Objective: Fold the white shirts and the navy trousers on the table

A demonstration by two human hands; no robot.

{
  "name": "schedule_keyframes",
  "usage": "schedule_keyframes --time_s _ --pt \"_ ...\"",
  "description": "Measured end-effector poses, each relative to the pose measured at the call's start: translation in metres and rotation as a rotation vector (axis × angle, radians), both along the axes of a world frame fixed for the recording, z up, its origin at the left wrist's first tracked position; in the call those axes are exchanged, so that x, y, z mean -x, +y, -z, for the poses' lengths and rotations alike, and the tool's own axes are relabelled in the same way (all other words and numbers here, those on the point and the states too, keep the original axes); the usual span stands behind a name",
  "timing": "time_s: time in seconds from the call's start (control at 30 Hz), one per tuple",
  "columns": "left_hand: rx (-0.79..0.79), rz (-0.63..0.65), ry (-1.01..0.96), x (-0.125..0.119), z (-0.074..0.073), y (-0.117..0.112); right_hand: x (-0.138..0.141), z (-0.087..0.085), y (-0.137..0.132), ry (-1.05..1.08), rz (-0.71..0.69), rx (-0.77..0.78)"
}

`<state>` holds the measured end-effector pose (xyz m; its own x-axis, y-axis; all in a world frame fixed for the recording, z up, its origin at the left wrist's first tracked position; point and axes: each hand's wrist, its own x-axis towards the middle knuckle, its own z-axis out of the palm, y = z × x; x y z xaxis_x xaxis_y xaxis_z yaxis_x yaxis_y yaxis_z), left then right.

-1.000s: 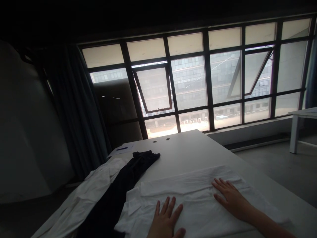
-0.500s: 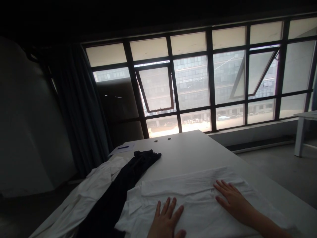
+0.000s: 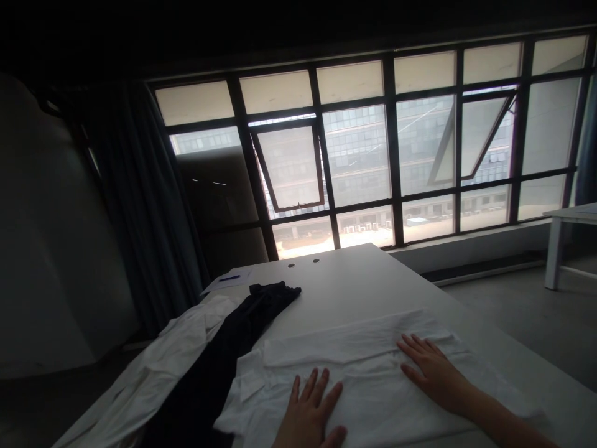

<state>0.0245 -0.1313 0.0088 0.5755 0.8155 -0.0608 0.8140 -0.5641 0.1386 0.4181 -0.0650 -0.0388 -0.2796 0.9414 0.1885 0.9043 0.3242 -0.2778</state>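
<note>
A white shirt [image 3: 373,386] lies spread on the table, its collar toward the left and its far side folded over in a long strip. My left hand [image 3: 310,407] rests on the near part of the shirt, fingers spread. Farther right, my right hand [image 3: 433,370] lies flat on the cloth close to the folded strip, its fingers stretched out. Neither hand grips anything. To the left of the shirt lies a long black garment [image 3: 219,354], touching or close to the collar end.
Another white garment [image 3: 163,354] lies along the table's left side. Paper with a pen [image 3: 229,277] on it sits at the far left corner of the white table [image 3: 345,280]. Beyond are windows, a dark curtain [image 3: 144,218] and a second white table [image 3: 554,249] at right.
Both hands stay flat on the shirt with almost no movement over it. The whole view has shifted slightly, with things appearing a little farther left.
</note>
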Motion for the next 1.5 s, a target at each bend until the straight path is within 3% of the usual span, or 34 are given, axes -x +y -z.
schedule_keyframes --time_s 0.23,0.4,0.57,0.83,1.03,1.13,1.2,1.27,1.37,1.43,1.5 --pt "0.016 -0.028 -0.017 0.007 0.001 0.000 -0.001 0.003 0.001 0.016 -0.015 -0.013" --pt "-0.135 -0.291 -0.008 0.044 0.010 0.001 -0.009 0.007 0.005 -0.033 -0.025 0.011" --pt "-0.168 -0.436 0.039 0.068 0.009 0.007 -0.036 0.014 0.017 -0.088 0.126 0.036" --pt "-0.105 -0.454 0.064 0.057 -0.002 0.003 -0.071 0.001 0.015 -0.131 0.212 0.160" --pt "-0.116 -0.388 0.034 0.043 -0.012 -0.011 -0.097 -0.013 0.004 -0.211 0.266 0.249" --pt "-0.218 -0.335 -0.024 0.020 -0.013 -0.013 -0.091 -0.019 -0.002 -0.311 0.375 0.152" --pt "-0.241 -0.266 -0.094 0.001 -0.010 -0.012 -0.067 -0.025 -0.008 -0.297 0.391 0.001" --pt "-0.192 -0.152 -0.145 -0.016 -0.006 -0.010 -0.028 -0.032 -0.016 -0.179 0.280 -0.115" --pt "-0.070 -0.013 -0.136 -0.028 -0.001 -0.010 0.033 -0.041 -0.036 0.003 -0.110 -0.075" --pt "-0.010 -0.019 -0.109 -0.027 0.000 -0.010 0.057 -0.042 -0.048 0.035 -0.348 -0.009" --pt "0.009 -0.067 -0.092 -0.021 -0.001 -0.010 0.061 -0.040 -0.055 0.032 -0.450 0.054"
